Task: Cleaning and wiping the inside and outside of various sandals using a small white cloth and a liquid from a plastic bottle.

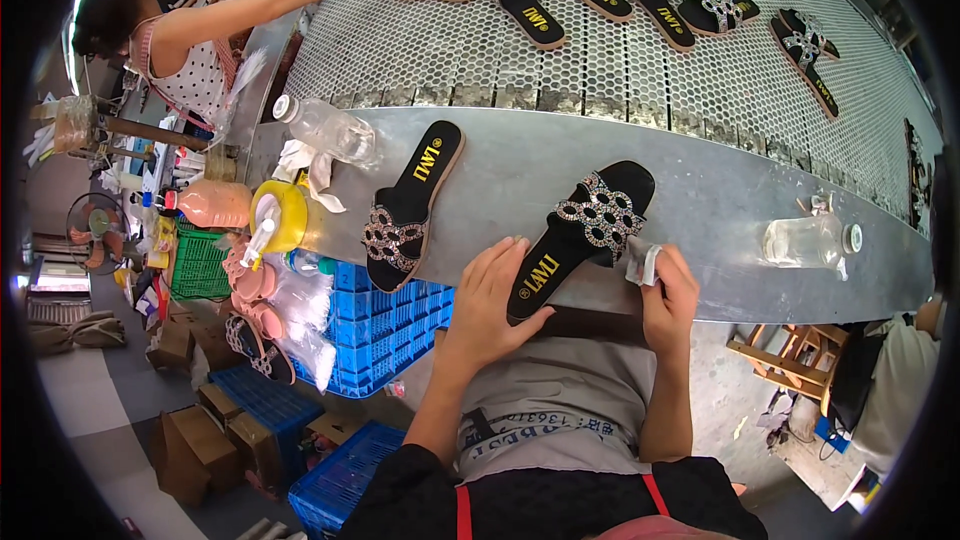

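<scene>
A black slide sandal (582,232) with jewelled ring-patterned straps lies at the table's near edge, its toe pointing away to the right. My left hand (488,308) grips it by the heel, fingers along the left side and thumb at the near end. Pinched in my right hand (671,302) is a small white cloth (643,264), held against or very close to the right side of the strap. A matching sandal (412,202) rests on the metal table (490,162) to the left, apart from both hands.
Beyond the table runs a mesh conveyor (350,50) carrying several sandals. A clear bottle (335,128) lies at left, another bottle (808,242) at right. Yellow container (283,215) and blue crate (385,330) stand left; a wooden stool (795,365) is right. A co-worker's arm (270,5) reaches over the conveyor.
</scene>
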